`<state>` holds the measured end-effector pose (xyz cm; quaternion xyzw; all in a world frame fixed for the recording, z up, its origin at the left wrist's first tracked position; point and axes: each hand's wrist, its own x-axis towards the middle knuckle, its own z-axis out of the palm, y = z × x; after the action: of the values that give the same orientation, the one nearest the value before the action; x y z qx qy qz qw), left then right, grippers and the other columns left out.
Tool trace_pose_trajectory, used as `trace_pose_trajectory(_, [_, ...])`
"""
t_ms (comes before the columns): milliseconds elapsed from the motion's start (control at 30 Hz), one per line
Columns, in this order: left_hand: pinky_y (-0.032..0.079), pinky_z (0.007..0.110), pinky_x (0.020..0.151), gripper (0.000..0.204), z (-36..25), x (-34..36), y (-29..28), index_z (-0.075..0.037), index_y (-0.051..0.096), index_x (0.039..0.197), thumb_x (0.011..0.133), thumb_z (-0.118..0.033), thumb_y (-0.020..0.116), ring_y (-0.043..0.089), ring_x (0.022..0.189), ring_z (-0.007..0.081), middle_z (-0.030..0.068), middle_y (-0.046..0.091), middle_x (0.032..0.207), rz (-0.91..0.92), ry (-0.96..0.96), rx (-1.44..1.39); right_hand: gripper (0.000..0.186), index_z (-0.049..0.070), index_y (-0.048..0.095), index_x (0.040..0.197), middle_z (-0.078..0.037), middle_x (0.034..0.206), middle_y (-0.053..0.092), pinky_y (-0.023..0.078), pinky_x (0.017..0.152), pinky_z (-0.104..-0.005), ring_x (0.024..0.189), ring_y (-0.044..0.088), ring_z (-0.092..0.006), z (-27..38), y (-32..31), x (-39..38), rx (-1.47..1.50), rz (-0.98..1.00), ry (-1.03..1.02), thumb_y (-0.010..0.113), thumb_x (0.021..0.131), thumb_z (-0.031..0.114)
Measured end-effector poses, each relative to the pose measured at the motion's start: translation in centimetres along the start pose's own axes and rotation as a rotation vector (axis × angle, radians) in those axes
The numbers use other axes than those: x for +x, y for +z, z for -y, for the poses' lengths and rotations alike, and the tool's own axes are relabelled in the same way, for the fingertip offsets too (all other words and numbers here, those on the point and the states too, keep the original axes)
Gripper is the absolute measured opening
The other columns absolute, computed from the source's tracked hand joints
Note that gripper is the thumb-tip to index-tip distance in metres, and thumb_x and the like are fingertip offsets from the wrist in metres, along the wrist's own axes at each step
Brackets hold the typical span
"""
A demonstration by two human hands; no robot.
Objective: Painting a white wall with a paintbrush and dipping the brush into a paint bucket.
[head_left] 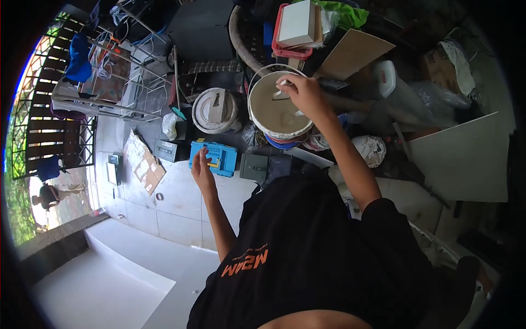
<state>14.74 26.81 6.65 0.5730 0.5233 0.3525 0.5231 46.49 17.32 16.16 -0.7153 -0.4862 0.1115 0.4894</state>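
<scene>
My right hand [304, 93] is closed round the white handle of a small flat-bladed tool, which looks like a putty knife [280, 95]. It hangs over the mouth of a large whitish bucket [257, 109] with a wire handle. Pale, wet-looking material [286, 114] lies inside the bucket. My left hand [203, 169] is raised in front of a blue toolbox [227, 159], with its fingers loosely bent and apart. Nothing shows in it. Left of the open bucket stands a lidded, stained bucket [215, 111], with a flat piece lying on its lid.
Grey metal boxes [253, 166] and flattened cardboard [145, 164] lie on the tiled floor. Behind the bucket are a red crate [292, 53] and a brown board [350, 55]. A large pale panel [463, 159] leans at the right. A person [49, 196] is outside at far left.
</scene>
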Motion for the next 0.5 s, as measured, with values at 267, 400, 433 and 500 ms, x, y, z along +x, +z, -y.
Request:
trace_pose_trajectory(267, [0.04,0.027,0.075,0.04,-0.7,0.0,-0.5,-0.008,0.059,0.114,0.091,-0.039,0.047,0.056,0.085,0.0136,0.0072,0.061,0.109,-0.011,0.032,0.034,0.011,0.0,0.063,0.087,-0.019,0.077,0.063,0.048,0.066,-0.036,0.075,0.063,-0.0325,-2.1,3.0,-0.1,-0.127,0.199,0.01,0.061,0.079,0.008])
trace_pose_trajectory(400, [0.04,0.027,0.074,0.04,-0.4,-0.4,-1.2,-0.008,0.059,0.114,0.091,-0.039,0.047,0.055,0.084,0.0131,0.0076,0.062,0.108,-0.027,0.016,0.028,0.012,0.0,0.063,0.087,-0.019,0.077,0.063,0.048,0.067,-0.0365,0.076,0.062,-0.0335,-2.6,3.8,-0.3,-0.111,0.24,0.052,0.061,0.079,0.008])
trace_pose_trajectory(433, [0.04,0.027,0.074,0.04,-0.5,-0.5,-1.2,-0.008,0.059,0.114,0.091,-0.039,0.047,0.055,0.084,0.0131,0.0076,0.062,0.108,-0.027,0.016,0.026,0.012,0.0,0.063,0.087,-0.019,0.077,0.063,0.048,0.067,-0.0364,0.075,0.062,-0.0335,-2.7,3.9,-0.2,-0.116,0.239,0.04,0.061,0.079,0.008])
trace_pose_trajectory(500, [0.04,0.026,0.074,0.041,-0.6,-0.9,-1.3,-0.008,0.059,0.114,0.091,-0.04,0.047,0.055,0.084,0.013,0.0078,0.062,0.107,-0.052,-0.033,0.05,0.012,0.0,0.063,0.087,-0.019,0.077,0.063,0.048,0.067,-0.0363,0.075,0.062,-0.0334,-2.8,3.8,-0.2,-0.124,0.238,0.029,0.061,0.079,0.008])
